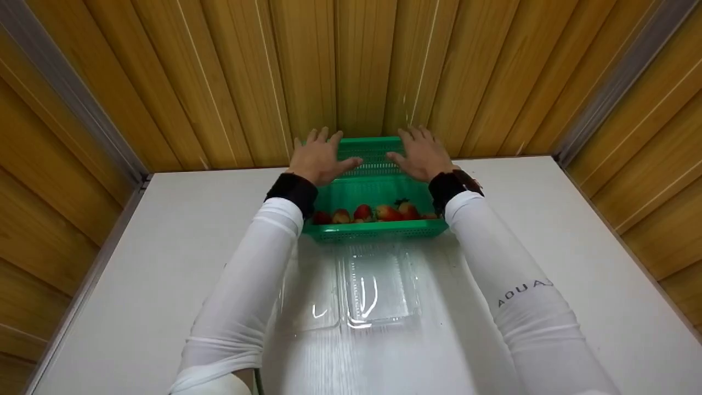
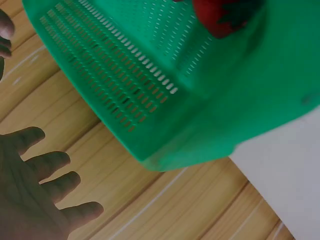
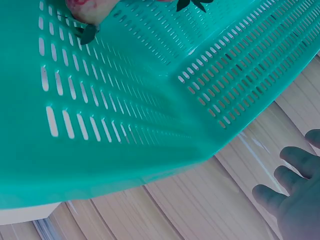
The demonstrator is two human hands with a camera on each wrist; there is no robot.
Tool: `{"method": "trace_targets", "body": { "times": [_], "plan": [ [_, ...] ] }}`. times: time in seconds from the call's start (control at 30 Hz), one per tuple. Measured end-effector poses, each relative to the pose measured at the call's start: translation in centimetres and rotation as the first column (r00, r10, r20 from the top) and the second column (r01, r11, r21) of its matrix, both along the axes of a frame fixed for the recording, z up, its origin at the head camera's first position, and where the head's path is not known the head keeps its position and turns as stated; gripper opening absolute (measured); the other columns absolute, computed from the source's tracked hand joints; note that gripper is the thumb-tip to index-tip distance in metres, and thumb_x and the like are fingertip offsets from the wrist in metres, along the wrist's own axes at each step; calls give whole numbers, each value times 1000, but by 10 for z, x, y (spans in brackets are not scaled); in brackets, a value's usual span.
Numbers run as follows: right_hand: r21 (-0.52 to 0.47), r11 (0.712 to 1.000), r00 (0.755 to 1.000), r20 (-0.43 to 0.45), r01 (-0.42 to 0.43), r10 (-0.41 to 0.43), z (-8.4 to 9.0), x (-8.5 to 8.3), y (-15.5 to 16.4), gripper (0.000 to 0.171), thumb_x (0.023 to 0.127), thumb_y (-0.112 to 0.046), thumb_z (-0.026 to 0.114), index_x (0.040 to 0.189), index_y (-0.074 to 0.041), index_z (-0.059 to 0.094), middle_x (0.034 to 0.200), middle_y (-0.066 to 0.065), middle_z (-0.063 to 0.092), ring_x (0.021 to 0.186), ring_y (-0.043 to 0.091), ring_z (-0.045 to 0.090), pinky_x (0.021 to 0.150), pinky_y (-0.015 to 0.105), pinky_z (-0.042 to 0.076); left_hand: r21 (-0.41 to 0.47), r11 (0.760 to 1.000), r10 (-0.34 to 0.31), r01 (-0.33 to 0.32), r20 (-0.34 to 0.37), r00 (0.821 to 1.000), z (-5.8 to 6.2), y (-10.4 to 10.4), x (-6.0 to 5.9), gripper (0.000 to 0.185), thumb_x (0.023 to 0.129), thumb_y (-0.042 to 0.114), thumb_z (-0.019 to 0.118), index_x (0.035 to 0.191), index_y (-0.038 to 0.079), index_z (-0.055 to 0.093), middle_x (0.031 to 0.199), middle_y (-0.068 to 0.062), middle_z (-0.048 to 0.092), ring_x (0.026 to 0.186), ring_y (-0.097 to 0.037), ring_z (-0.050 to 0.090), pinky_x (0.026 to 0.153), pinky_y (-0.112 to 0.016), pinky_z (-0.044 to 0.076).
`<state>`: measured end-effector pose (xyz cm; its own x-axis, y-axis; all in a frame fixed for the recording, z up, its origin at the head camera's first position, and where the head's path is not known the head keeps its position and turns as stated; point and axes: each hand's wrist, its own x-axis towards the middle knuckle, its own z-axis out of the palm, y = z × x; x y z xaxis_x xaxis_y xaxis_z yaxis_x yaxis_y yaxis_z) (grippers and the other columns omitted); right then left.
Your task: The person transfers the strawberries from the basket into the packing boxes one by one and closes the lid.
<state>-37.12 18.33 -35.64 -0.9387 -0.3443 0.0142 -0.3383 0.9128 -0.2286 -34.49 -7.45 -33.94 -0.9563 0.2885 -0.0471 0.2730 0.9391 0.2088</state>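
A green slotted plastic basket (image 1: 378, 184) stands at the back of the white table, with several strawberries (image 1: 387, 213) along its near side. My left hand (image 1: 318, 156) is spread above the basket's far left corner, fingers straight and holding nothing. Over the far right corner my right hand (image 1: 422, 153) is spread the same way, also holding nothing. Both wrist views show the fingers apart from the basket's wall. In front of the basket lie clear plastic trays (image 1: 381, 288), flat on the table; their exact number is hard to tell.
The white table (image 1: 181, 258) meets a wood-patterned panel wall (image 1: 362, 66) right behind the basket. More panels with metal corner posts (image 1: 82, 93) rise at the left and right sides.
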Motion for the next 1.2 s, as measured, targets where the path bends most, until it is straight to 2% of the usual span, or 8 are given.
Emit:
{"method": "trace_targets", "body": {
  "times": [0.3, 0.47, 0.6, 0.8, 0.87, 0.97, 1.07, 1.2],
  "plan": [
    [-19, 1000, 999, 52, 11, -10, -1, 5, 8, 75, 113, -45, 47, 166, 2, 23, 170, 30, 19, 158, 46, 16, 129, 62, 16, 56, 997, -57, 61, -65, 996, 15, 3, 20, 89, 104, 70, 48, 169, 12, 27, 173, -19, 22, 160, -38, 15, 129, -64, 13],
    [-42, 999, 995, 102, 17, -13, -1, 8, 11, 74, 113, -42, 50, 165, 4, 24, 169, 30, 23, 157, 46, 20, 129, 59, 20, 64, 993, -87, 96, -125, 988, 18, 3, 36, 88, 104, 66, 52, 167, 9, 31, 172, -18, 27, 159, -37, 20, 128, -63, 19],
    [-55, 998, 992, 123, 9, -2, -2, 13, 12, 72, 113, -39, 53, 164, 5, 27, 167, 30, 27, 155, 45, 25, 128, 57, 24, 66, 987, -130, 145, -188, 973, 17, 5, 54, 83, 106, 61, 55, 165, 7, 36, 168, -19, 34, 156, -37, 28, 127, -61, 24],
    [-53, 999, 988, 157, -4, 12, -5, 21, 15, 70, 112, -35, 55, 163, 5, 29, 166, 31, 29, 153, 45, 29, 126, 59, 28, 110, 961, -214, 255, -291, 932, 12, 16, 88, 73, 106, 50, 63, 159, 4, 45, 162, -18, 45, 152, -35, 38, 127, -56, 29],
    [-51, 999, 986, 163, -3, 12, -7, 23, 18, 68, 112, -34, 55, 163, 5, 30, 165, 31, 31, 153, 45, 31, 126, 59, 29, 133, 944, -245, 301, -330, 912, 9, 19, 99, 67, 106, 46, 66, 155, 2, 51, 158, -18, 50, 149, -35, 43, 126, -54, 32],
    [-50, 999, 985, 173, 2, 7, -10, 26, 21, 67, 112, -32, 56, 162, 5, 32, 163, 31, 33, 151, 46, 33, 125, 60, 30, 181, 910, -273, 373, -415, 868, 2, 20, 117, 55, 104, 37, 71, 143, -1, 63, 145, -19, 62, 138, -34, 55, 120, -49, 43],
    [-51, 999, 984, 178, 0, 9, -13, 29, 24, 67, 111, -32, 57, 161, 6, 32, 163, 32, 34, 151, 46, 34, 125, 59, 30, 243, 875, -259, 419, -496, 829, -9, 15, 135, 38, 101, 28, 76, 127, 0, 72, 125, -16, 72, 118, -31, 66, 101, -40, 59],
    [-53, 998, 986, 168, -13, 22, -17, 32, 27, 67, 110, -29, 58, 159, 10, 34, 161, 33, 36, 150, 47, 34, 126, 58, 30, 336, 848, -178, 409, -547, 818, -25, 2, 159, 27, 96, 20, 83, 115, 3, 75, 111, -10, 75, 103, -27, 70, 81, -37, 64]
  ]
}}
